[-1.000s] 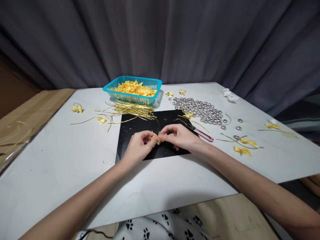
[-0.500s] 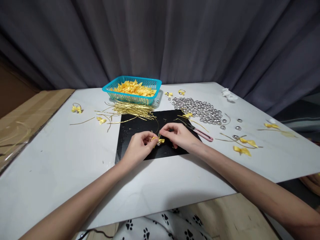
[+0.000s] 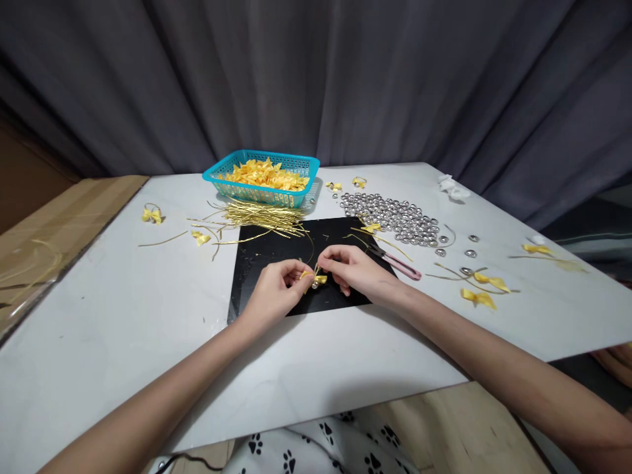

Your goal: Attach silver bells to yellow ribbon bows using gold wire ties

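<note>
Over the black mat (image 3: 266,296), my left hand (image 3: 280,283) pinches a small yellow ribbon bow (image 3: 320,280) between thumb and fingertips. A silver bell-like bead (image 3: 315,285) shows at the bow's middle. My right hand (image 3: 353,266) is closed just beside it, thumb and forefinger pinching a thin gold tie (image 3: 317,268) that rises from the bow. Part of the bow is hidden behind the left fingertips. Right of my right hand lies a pair of pink-handled snips (image 3: 402,266), its dark blades on the mat's edge.
A turquoise basket (image 3: 210,176) of yellow bows stands at the back, with a bundle of gold ties (image 3: 261,217) before it. A heap of silver beads (image 3: 395,217) lies to the right. Loose bows (image 3: 478,298) and ties are scattered on the white table (image 3: 148,316).
My right hand has shifted very slightly right and down, drawing a little away from my left hand with the gold tie in its pinch. My left hand stays on the bow.
</note>
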The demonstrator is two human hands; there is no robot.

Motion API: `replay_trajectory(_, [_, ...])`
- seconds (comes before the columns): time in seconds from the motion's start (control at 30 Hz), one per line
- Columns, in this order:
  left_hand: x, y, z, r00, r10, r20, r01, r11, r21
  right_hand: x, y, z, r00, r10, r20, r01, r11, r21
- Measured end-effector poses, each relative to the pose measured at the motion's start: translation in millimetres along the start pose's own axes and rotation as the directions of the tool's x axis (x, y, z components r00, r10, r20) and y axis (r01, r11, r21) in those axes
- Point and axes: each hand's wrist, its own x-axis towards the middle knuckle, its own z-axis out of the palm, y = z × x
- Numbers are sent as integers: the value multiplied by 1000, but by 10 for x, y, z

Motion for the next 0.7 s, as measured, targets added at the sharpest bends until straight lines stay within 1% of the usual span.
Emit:
replay_trajectory(0.07, [7, -5, -2, 1000, -3, -15, 3, 1000, -12, 3, 9, 1, 1000, 9, 4, -9, 999, -36])
replay_trajectory(0.1, [13, -10, -4, 1000, -5, -30, 5, 1000, -23, 2, 12, 4, 1000, -5, -7, 4, 997, -74])
replay_trajectory(0.13, [21, -13, -6, 999, -9, -48, 7, 999, -37, 0, 14, 7, 999, -39, -26, 36, 991, -125])
replay_trajectory(0.2, [39, -14, -12, 997, -30, -78, 25, 997, -72, -12, 19, 13, 980, -181, -81, 155, 954, -258])
replay_trajectory(0.23, [48, -11, -15, 995, -48, -86, 40, 995, -89, -20, 23, 16, 955, -279, -101, 233, 915, -330])
replay_trajectory(0.3, [61, 3, -21, 992, -88, -91, 77, 990, -118, -41, 31, 17, 876, -471, -106, 376, 804, -460])
replay_trajectory(0.37, [68, 20, -24, 988, -122, -92, 108, 984, -144, -64, 36, 10, 800, -598, -59, 471, 686, -554])
replay_trajectory(0.4, [69, 27, -25, 987, -132, -93, 116, 981, -159, -76, 34, 4, 773, -634, -19, 502, 631, -592])
replay_trajectory(0.47, [67, 39, -25, 987, -133, -94, 113, 975, -190, -98, 25, -9, 741, -667, 79, 541, 522, -659])
replay_trajectory(0.57, [56, 48, -25, 989, -116, -92, 93, 971, -222, -123, 4, -20, 724, -651, 231, 566, 368, -738])
replay_trajectory(0.63, [49, 49, -24, 989, -112, -97, 87, 970, -227, -130, 0, -20, 731, -619, 286, 561, 308, -768])
replay_trajectory(0.7, [44, 40, -26, 988, -114, -108, 85, 968, -237, -127, 5, -19, 743, -593, 311, 556, 287, -780])
